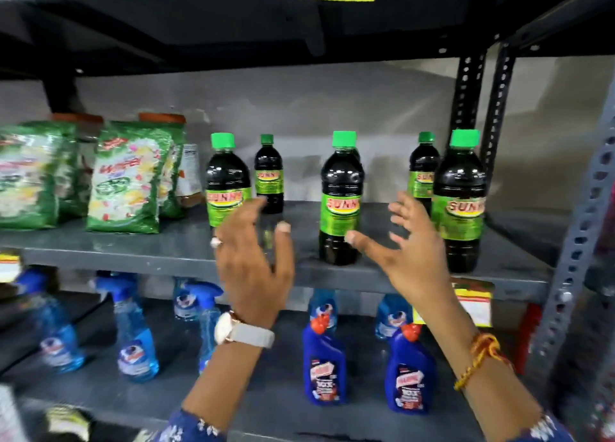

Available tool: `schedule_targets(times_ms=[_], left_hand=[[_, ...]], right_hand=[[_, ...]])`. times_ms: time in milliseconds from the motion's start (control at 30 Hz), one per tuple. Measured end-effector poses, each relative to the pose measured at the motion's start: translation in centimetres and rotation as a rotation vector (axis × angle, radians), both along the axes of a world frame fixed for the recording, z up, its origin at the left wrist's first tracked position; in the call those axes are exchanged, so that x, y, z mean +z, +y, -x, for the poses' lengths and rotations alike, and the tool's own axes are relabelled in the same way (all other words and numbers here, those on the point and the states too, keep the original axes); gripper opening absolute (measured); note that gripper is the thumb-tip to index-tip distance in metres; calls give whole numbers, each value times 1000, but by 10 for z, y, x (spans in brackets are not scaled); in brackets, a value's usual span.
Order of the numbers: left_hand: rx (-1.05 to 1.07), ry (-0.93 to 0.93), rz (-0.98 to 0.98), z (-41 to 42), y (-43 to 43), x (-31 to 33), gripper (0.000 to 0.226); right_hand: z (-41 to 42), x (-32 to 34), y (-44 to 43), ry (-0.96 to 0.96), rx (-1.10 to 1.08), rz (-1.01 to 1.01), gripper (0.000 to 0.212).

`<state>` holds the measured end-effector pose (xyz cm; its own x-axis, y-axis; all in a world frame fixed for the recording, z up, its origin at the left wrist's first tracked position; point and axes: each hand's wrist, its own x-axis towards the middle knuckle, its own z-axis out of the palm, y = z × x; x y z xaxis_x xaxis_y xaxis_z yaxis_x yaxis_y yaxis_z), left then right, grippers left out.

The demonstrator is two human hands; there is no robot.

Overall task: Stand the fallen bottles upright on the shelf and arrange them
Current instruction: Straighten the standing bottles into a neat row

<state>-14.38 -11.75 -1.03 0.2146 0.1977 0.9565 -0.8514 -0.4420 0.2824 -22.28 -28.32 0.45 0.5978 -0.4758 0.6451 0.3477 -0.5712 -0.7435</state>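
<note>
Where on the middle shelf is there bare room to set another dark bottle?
Bare shelf lies between the left front bottle and the middle front bottle, partly behind the open hands. More lies right of the rightmost bottle. The green packets crowd the left end.

Five green-capped dark bottles (340,199) stand upright on the grey shelf (149,247), beside green packets (128,179). Both hands, left hand (251,262) and right hand (407,248), hover open-fingered before them, holding nothing. Blue spray bottles (133,328) stand below.
</note>
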Motion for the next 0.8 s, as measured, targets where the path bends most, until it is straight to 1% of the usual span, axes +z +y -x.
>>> schedule_targets(times_ms=[67,133,200,267,333,433,467,567,700,767,800], left_hand=[[65,153,107,-21,33,6,50],[4,364,148,-40,67,2,66],[-94,526,101,-57,87,-6,77],[-169,619,-1,-71,93,-13,84],[-213,654,-107,-85,94,-15,92],[-272,660,-208,-98,83,-11,103],[-280,657,-226,-100,80,-10,103],[-255,645,-224,-99,71,-9,100],[-209,634,-195,-98,67,-12,101],[-175,593,-190,-99,68,-14,95],[-157,568,-191,-100,67,-16,88]], right_hand=[[-17,-2,9,95,23,-16,126],[-31,-7,20,130,-33,-17,128],[-40,-13,28,110,-117,-34,122],[-46,-19,33,105,-177,-82,119],[-51,-23,39,101,-228,-98,112],[-53,-24,47,40,-258,-48,75],[-55,-24,48,19,-267,-38,68],[-54,-22,51,-7,-270,-50,61],[-56,-18,48,60,-235,-67,55],[-57,-17,44,71,-235,-51,50],[-57,-17,42,65,-233,-45,46]])
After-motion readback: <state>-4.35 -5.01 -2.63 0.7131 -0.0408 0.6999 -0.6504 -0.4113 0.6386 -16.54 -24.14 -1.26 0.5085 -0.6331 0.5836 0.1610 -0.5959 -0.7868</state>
